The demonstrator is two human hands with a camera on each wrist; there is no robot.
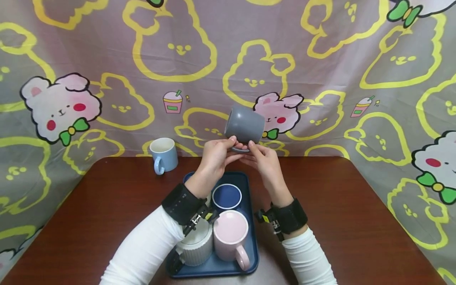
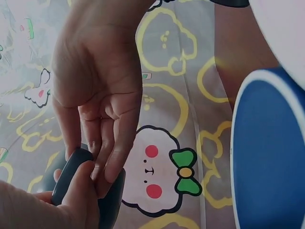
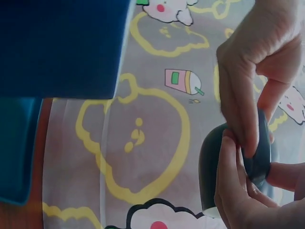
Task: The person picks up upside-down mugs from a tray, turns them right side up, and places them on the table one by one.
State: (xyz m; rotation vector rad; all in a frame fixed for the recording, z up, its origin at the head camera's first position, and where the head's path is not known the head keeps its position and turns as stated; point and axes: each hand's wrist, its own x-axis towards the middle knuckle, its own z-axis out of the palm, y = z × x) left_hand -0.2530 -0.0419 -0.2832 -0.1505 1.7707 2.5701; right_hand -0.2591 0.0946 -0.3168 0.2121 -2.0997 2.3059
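Grey mug (image 1: 245, 124) is hanging in the air above the tray's far edge, lying on its side, mouth pointing left, handle pointing down. I am seeing both hands raised together, the left hand (image 1: 216, 156) and right hand (image 1: 264, 160) each pinching that handle. The blue tray (image 1: 252, 253) is carrying a pink mug (image 1: 230, 234), a white ribbed mug (image 1: 196, 245) and a navy cup (image 1: 227, 196). A light blue mug (image 1: 164, 154) is standing near the table's (image 1: 342, 221) far edge.
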